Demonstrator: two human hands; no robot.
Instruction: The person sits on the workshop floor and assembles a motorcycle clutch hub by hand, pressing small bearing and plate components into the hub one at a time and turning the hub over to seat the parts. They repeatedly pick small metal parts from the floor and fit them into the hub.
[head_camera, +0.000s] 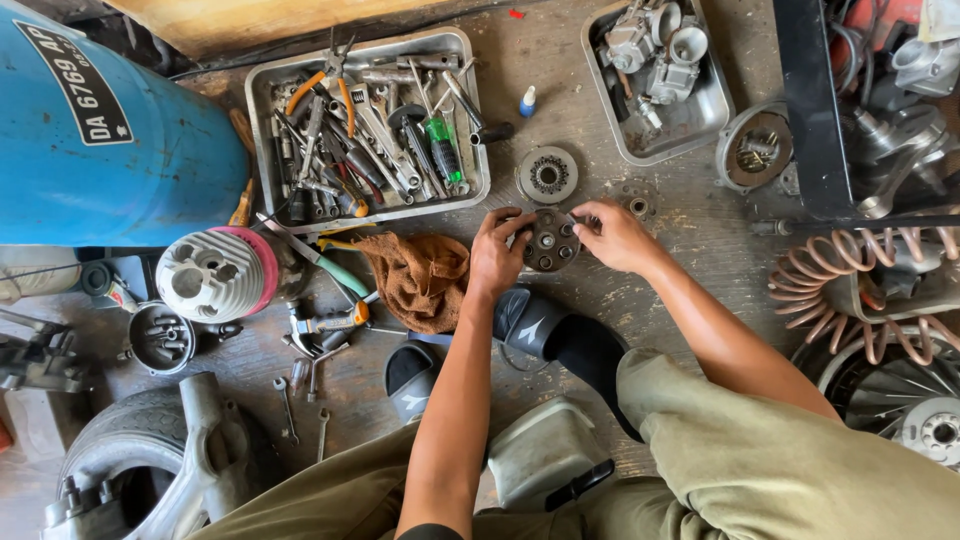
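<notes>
Black slide sandal on wooden floor, both hands gripping round dark metal clutch hub on floor, left hand on left rim, right hand on right, brown rag beside, toothed steel disc just beyond, steel tool tray further.

you're over a worn, stained wooden floor, daylit and evenly bright. a pale plank runs along its far edge; a black bar crosses the far right corner.
</notes>
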